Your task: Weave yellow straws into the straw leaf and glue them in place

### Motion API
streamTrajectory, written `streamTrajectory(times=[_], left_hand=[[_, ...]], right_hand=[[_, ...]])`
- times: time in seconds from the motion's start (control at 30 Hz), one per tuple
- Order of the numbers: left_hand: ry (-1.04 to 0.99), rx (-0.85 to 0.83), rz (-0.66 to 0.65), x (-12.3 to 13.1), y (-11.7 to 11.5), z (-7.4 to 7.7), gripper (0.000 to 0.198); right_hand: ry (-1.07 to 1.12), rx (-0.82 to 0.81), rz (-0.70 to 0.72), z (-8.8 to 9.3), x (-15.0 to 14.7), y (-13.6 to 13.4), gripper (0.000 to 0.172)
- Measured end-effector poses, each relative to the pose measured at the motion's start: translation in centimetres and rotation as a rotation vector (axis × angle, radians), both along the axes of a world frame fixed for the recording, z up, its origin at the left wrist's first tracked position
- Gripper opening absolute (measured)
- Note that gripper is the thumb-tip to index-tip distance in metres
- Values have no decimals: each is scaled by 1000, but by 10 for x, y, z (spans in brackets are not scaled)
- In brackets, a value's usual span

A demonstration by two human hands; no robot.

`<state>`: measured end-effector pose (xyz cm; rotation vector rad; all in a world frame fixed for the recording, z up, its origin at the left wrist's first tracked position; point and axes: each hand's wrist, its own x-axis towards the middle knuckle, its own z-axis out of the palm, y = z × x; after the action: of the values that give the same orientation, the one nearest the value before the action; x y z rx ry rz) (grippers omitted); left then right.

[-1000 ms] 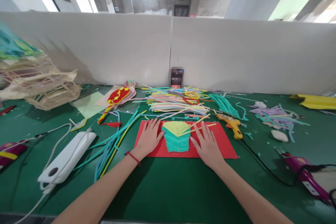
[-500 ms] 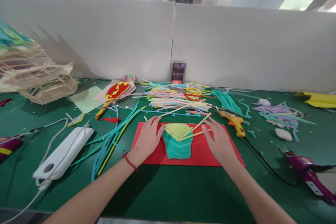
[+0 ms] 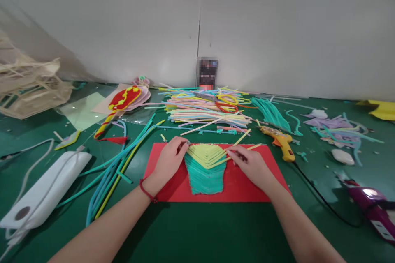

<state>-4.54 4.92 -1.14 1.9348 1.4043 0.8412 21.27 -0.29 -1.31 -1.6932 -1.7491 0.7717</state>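
Left hand (image 3: pixel 167 160) and right hand (image 3: pixel 252 166), fingers narrow, any hold unclear, flank one teal panel (image 3: pixel 206 180) with two jutting yellow strips (image 3: pixel 242 137).

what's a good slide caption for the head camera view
Left hand and right hand frame a yellow and teal design on a red board, glue gun nearby.

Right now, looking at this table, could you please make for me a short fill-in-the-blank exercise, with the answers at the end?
The left hand and right hand are both over a board coloured ____.
Pale yellow strips are laid like the letter ____ on a green piece.
The bracelet is on the person's ____ wrist.
The yellow glue gun lies to the ____ of the board.

Missing words: red; V; left; right.
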Motion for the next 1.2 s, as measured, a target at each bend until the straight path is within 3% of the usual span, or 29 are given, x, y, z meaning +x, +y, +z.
streamTrajectory(times=[0.33,0.5,0.63,0.9,1.2], left_hand=[[87,48,-80,1,-2,1,12],[213,392,-94,1,-11,3,12],[297,560,-299,6,-23,2,18],[252,306,-346,12,-24,0,6],[211,223,-362,12,-24,3,5]], right_hand=[[-41,-94,97,4,6,0,32],[-22,-82,83,3,7,1,27],[-33,-70,84,4,5,0,20],[-122,-100,45,11,10,-1,26],[-200,-7,96,11,10,-4,16]])
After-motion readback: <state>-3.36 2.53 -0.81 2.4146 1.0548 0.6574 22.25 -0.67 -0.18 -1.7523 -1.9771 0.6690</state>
